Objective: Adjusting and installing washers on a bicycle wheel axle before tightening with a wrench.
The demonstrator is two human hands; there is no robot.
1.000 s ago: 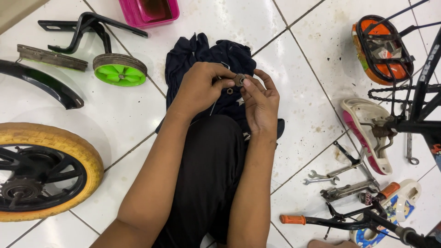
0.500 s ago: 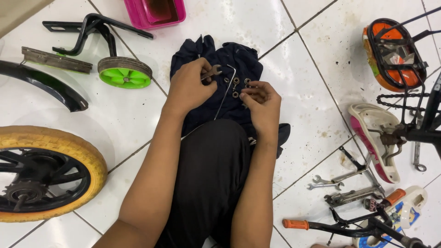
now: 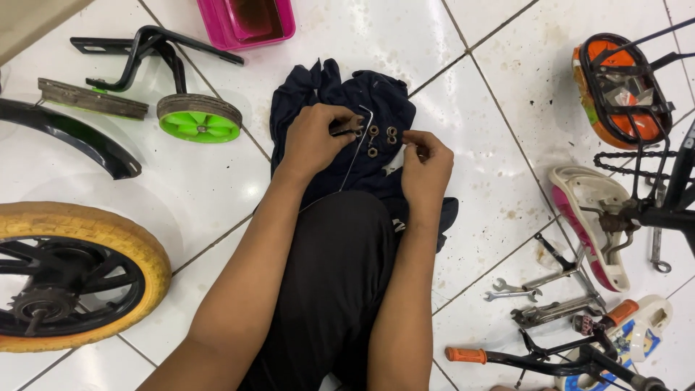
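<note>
A dark blue cloth lies spread on the white tiled floor in front of my knee. Three small rusty nuts sit on it beside a thin bent metal rod. My left hand rests on the cloth with its fingers pinched on a small dark metal part at the rod's upper end. My right hand hovers just right of the nuts, its fingertips closed on something small that I cannot make out.
A yellow-tyred wheel lies at the left, a black fender and green training wheel above it. A pink tub is at the top. Spanners, a saddle, chain and orange basket crowd the right.
Both hands have come down from in front of me onto the cloth. The nuts now lie on the cloth, and my hands have moved apart.
</note>
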